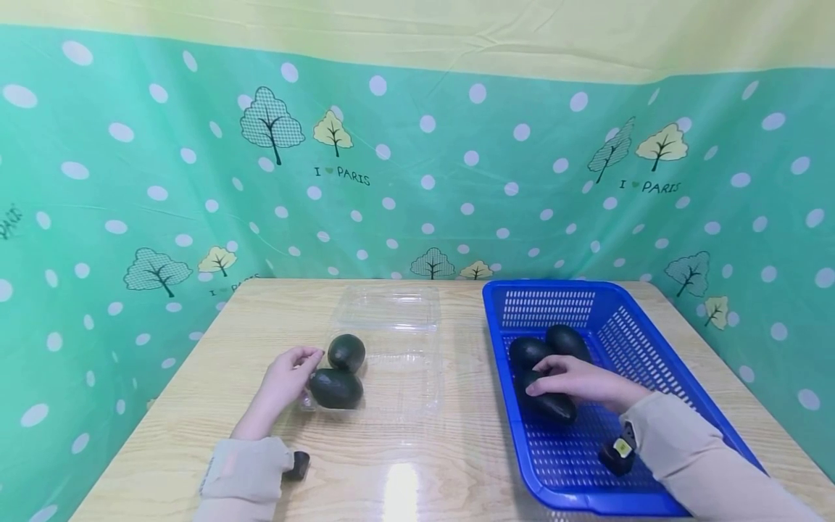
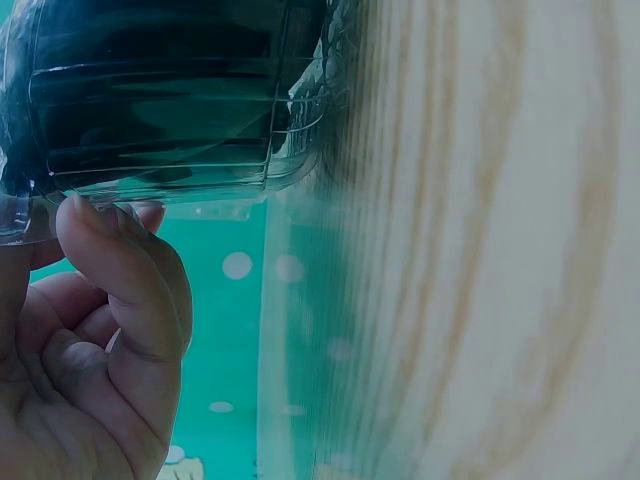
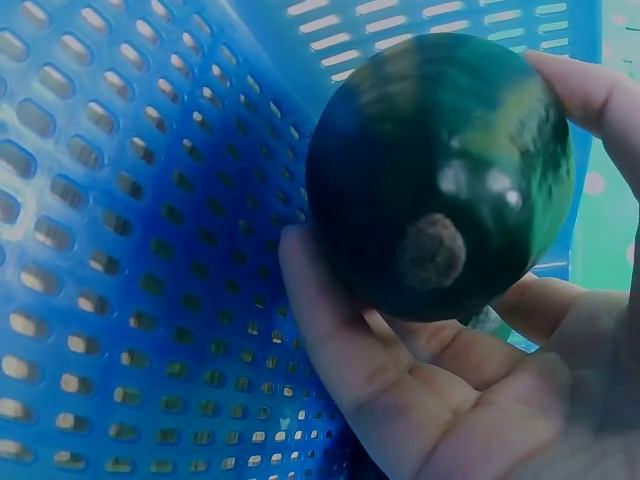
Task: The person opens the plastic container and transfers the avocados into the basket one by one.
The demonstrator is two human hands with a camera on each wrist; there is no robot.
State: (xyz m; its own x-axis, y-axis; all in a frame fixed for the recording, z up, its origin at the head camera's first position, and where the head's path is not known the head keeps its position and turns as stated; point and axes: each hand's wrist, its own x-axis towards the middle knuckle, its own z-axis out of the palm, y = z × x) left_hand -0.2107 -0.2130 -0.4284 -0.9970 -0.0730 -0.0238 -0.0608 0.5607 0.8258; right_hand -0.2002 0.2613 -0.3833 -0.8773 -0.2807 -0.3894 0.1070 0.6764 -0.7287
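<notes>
Dark green avocados lie in two places. Two of them, a rear one (image 1: 346, 353) and a front one (image 1: 335, 389), sit at the left side of a clear plastic clamshell box (image 1: 407, 388). My left hand (image 1: 287, 377) pinches the box's left rim between thumb and fingers; the left wrist view shows the clear wall (image 2: 170, 185) just above the fingertips. Inside the blue basket, my right hand (image 1: 583, 380) grips another avocado (image 3: 430, 170), thumb and fingers around its sides. Two more avocados, one left (image 1: 525, 352) and one right (image 1: 569, 341), lie just beyond that hand.
The blue plastic basket (image 1: 512, 424) with slotted walls stands at the right of the wooden table (image 1: 261, 319). The box's raised lid (image 1: 391, 308) leans back behind its base. A green polka-dot curtain (image 1: 424, 210) hangs around the table.
</notes>
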